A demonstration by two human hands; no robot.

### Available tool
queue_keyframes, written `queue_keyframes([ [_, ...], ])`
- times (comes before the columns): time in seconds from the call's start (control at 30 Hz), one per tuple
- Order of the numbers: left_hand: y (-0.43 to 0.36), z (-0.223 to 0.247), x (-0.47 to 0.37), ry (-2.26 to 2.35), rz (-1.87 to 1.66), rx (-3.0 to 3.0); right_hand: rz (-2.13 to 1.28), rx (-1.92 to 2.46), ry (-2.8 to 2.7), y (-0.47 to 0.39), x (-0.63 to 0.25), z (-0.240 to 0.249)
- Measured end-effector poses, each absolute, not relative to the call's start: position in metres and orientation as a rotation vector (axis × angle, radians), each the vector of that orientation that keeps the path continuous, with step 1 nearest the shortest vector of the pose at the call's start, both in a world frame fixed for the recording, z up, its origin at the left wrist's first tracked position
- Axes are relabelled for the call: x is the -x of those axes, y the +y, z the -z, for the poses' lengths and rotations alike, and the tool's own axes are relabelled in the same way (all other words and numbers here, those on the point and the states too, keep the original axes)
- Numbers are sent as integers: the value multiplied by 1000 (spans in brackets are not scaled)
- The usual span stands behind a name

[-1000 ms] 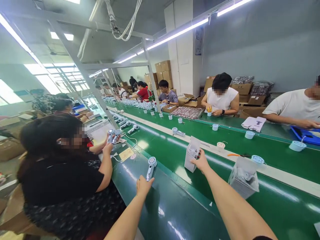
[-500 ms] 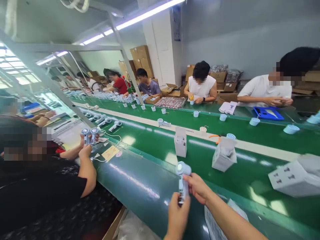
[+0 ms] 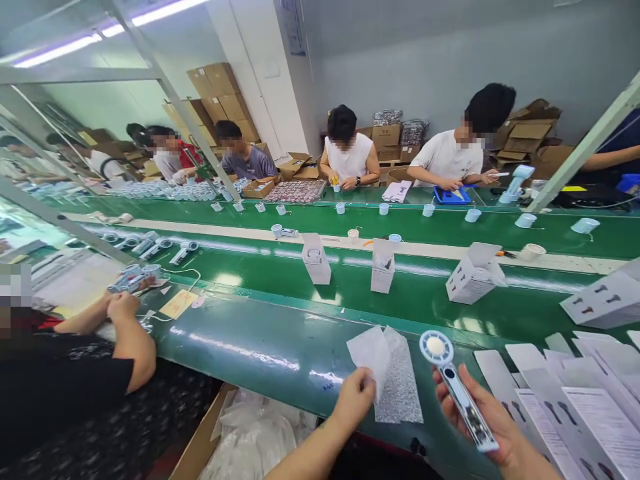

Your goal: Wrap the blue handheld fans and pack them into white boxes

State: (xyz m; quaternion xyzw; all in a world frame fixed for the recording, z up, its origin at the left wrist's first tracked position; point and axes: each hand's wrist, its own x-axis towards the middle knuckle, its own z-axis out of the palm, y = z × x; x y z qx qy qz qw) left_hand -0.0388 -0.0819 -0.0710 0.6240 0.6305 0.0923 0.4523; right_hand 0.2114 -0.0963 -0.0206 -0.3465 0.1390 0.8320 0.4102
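My right hand (image 3: 477, 410) is wrapped around the handle of a light-blue handheld fan (image 3: 457, 387). The fan's round head, with a pale centre, points up and to the left. My left hand (image 3: 356, 393) pinches the lifted flap of a translucent foam bag (image 3: 400, 377), which lies on the green workbench (image 3: 260, 333). Close to my right hand, flat white boxes (image 3: 545, 400) with printed fan pictures spread across the bench at right.
Beyond the bench runs a green conveyor (image 3: 250, 267) bearing open white boxes (image 3: 317, 260) and small blue cups (image 3: 340, 209). Plastic bags (image 3: 260, 433) fill a carton below. At left, a co-worker's hands (image 3: 125, 300) hold fans. Several people sit across the line.
The view has turned to the right. The fan, held in both hands before, is now in my right hand alone, and my left hand has taken hold of the foam bag.
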Motion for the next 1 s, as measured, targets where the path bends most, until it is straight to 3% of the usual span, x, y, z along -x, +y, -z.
queue_keyframes([
  [0.13,-61,30,9,1496,-539,-1265,-2188,826,200,-146,-193,22],
  [0.4,-66,-1,-37,1549,-532,-1719,-1889,874,-631,-129,-187,5],
  [0.57,-44,-15,-19,1596,-473,-1628,-1787,1097,-629,-121,-238,4],
  [0.67,-34,-24,-25,1643,-468,-1628,-1937,983,-729,-129,-255,-8],
  [0.8,-38,-35,-51,1394,-379,-1764,-2037,803,-629,-138,-241,-17],
  [1.0,-41,-47,-55,1107,-370,-1398,-1936,877,-540,-130,-230,2],
])
